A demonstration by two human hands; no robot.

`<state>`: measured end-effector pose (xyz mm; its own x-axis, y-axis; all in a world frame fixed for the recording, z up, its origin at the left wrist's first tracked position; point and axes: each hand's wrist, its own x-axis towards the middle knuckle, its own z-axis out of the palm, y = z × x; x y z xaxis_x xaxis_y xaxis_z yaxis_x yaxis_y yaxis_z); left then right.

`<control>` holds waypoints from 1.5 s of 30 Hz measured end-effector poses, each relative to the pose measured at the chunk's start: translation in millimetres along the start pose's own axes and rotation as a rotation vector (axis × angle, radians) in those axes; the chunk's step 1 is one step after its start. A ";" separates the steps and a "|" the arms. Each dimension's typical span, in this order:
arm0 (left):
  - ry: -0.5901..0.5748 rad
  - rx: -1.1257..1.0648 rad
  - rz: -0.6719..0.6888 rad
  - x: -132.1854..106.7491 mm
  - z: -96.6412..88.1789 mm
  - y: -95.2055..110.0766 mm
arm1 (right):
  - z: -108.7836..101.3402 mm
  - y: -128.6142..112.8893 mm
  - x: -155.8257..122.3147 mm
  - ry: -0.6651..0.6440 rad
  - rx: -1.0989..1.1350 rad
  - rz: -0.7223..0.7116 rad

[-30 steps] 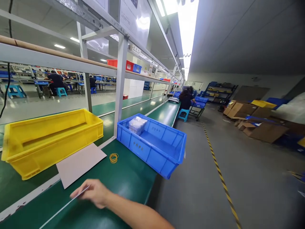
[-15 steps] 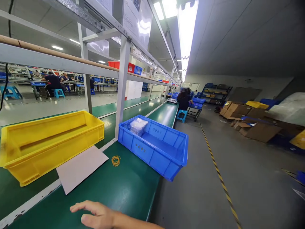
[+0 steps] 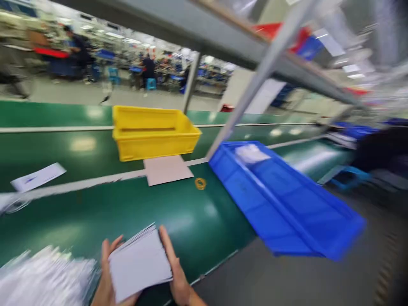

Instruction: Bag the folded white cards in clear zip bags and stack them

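Note:
A stack of white paper sheets (image 3: 140, 263) is held between my two hands above the green work surface (image 3: 172, 216). My left hand (image 3: 106, 272) grips its left side, and my right hand (image 3: 177, 267) presses along the right edge with fingers pointing up. At the lower left, near my left hand, lies a blurred heap of white, partly clear plastic bags (image 3: 47, 276). Farther off, a bundle of yellow rubber bands (image 3: 200, 183) rests on the surface beside a pale pink sheet (image 3: 167, 170).
A yellow bin (image 3: 156, 144) stands behind the pink sheet. To the right, a blue bin (image 3: 280, 204) with a white packet inside juts over the bench edge. A white printed slip (image 3: 38, 177) lies at left. A slanting grey post (image 3: 255, 89) rises behind the blue bin.
The view has swung left, bringing the plastic bag heap into sight. Earlier one hand showed, fingers spread and holding nothing; now both hands hold a paper stack.

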<state>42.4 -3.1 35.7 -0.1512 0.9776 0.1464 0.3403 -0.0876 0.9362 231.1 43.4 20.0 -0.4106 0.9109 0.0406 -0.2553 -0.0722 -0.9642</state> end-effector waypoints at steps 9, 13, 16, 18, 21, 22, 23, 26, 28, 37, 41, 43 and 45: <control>-0.042 0.009 -0.052 -23.4 -7.4 -8.1 | 3.5 -3.4 54.0 -0.110 0.087 0.096; -0.053 -0.021 0.008 -25.9 -4.4 -6.5 | 1.5 -7.3 75.4 -0.083 0.057 0.101; -0.022 -0.050 0.009 -27.1 -2.6 -8.5 | 6.8 -5.4 61.1 -0.180 0.042 0.165; 0.024 -0.077 -0.013 -29.1 -0.1 -10.2 | 7.3 -3.3 44.5 -0.224 0.042 0.197; 0.059 -0.103 -0.027 -31.8 4.6 -10.8 | 2.0 0.8 27.7 -0.231 0.056 0.211; 0.064 -0.104 -0.028 -31.7 5.6 -10.4 | 0.0 2.4 26.2 -0.226 0.057 0.216; 0.068 -0.098 -0.031 -30.8 5.9 -9.7 | -1.4 3.9 26.9 -0.223 0.056 0.225; 0.081 -0.059 -0.028 -24.3 2.7 -7.8 | -0.5 5.8 37.4 -0.235 0.065 0.259; 0.080 -0.020 -0.010 -19.6 -2.2 -7.8 | 3.0 3.2 46.7 -0.249 0.095 0.248; 0.021 0.057 0.023 -23.0 -14.0 -7.6 | 1.2 -13.6 58.7 -0.149 -0.028 0.109; -0.029 0.003 0.012 -23.9 -17.0 -8.1 | 9.3 -12.6 53.0 -0.275 -0.042 0.166; -0.035 -0.018 0.014 -23.5 -18.6 -9.3 | 10.1 -15.2 52.5 -0.224 -0.023 0.136; -0.036 -0.027 0.018 -22.9 -19.5 -10.2 | 5.7 -20.4 49.7 -0.090 -0.034 0.050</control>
<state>24.3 -28.3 29.0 -0.1111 0.9821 0.1523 0.3173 -0.1102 0.9419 210.9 87.8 43.3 -0.4991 0.8664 0.0143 -0.2038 -0.1014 -0.9737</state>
